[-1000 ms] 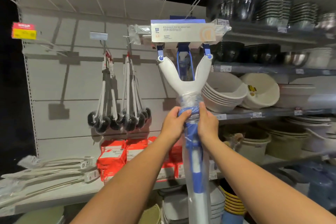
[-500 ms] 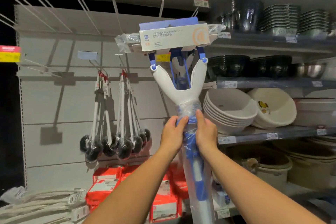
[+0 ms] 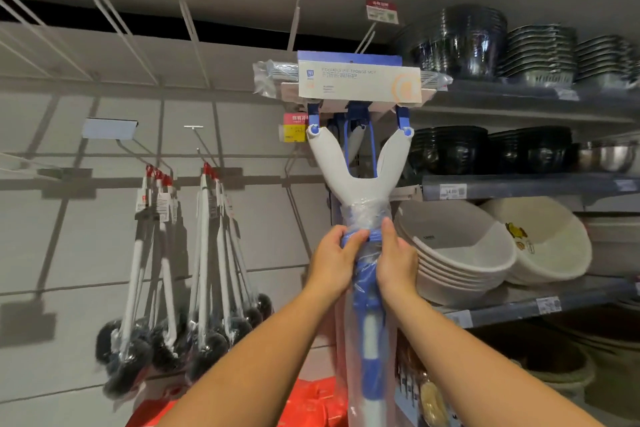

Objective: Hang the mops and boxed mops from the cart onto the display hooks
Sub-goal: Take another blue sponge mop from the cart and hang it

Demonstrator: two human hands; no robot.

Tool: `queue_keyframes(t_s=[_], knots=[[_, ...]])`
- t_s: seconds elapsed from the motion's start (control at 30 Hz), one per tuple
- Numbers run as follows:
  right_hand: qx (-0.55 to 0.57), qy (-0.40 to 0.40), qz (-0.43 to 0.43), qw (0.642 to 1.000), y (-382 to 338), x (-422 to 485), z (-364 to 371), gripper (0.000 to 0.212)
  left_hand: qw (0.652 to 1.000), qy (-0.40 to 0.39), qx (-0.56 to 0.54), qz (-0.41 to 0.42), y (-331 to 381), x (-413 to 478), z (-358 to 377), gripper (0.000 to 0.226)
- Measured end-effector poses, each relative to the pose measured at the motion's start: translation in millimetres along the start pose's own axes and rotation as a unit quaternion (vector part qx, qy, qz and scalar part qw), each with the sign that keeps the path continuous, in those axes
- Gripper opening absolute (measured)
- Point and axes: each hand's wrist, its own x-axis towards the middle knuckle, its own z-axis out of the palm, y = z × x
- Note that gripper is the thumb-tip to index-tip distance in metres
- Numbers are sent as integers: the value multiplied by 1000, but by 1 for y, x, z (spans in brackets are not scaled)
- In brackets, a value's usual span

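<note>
A sponge mop [image 3: 358, 180] with a white Y-shaped yoke, blue fittings and a plastic-wrapped handle stands upright in front of me, head up. Its head carries a white and blue cardboard label [image 3: 358, 85]. My left hand [image 3: 334, 262] and my right hand [image 3: 396, 260] both grip the wrapped blue collar just below the yoke, one on each side. The mop head is raised to the level of the long wire display hooks [image 3: 296, 19] that stick out from the top of the grey back panel. Whether the head touches a hook is hidden behind the label.
Two bunches of black-headed brushes [image 3: 204, 253] hang from hooks at the left. Shelves on the right hold dark bowls [image 3: 460, 42], black bowls [image 3: 450, 149] and stacked cream basins [image 3: 457, 250]. Red packages [image 3: 311, 402] sit low in the middle. Several top hooks at the left hang bare.
Both hands have raised the mop and my view has tilted upward. The mop head now sits nearer the top row of hooks, and the lower shelf has dropped out of view.
</note>
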Motion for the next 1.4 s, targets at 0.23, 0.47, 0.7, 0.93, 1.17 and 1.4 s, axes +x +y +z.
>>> queue_keyframes(t_s=[0.23,0.47,0.7,0.93,1.17,1.4], knots=[[-19,-21,-32,999,10,70,8,52,999,16,14,30,-7,57,30,22],[-47,-47,-61,996,7,142,4,58,998,44,9,41,-4,111,69,20],[-22,-44,-82,995,1,194,12,58,997,53,25,49,1,161,86,22],[35,-21,-61,997,-5,233,40,60,997,44,41,57,6,207,85,27],[34,-19,-69,997,0,259,60,65,996,31,58,59,-1,238,85,29],[-8,-37,-100,994,12,267,65,61,997,35,57,45,-26,252,82,27]])
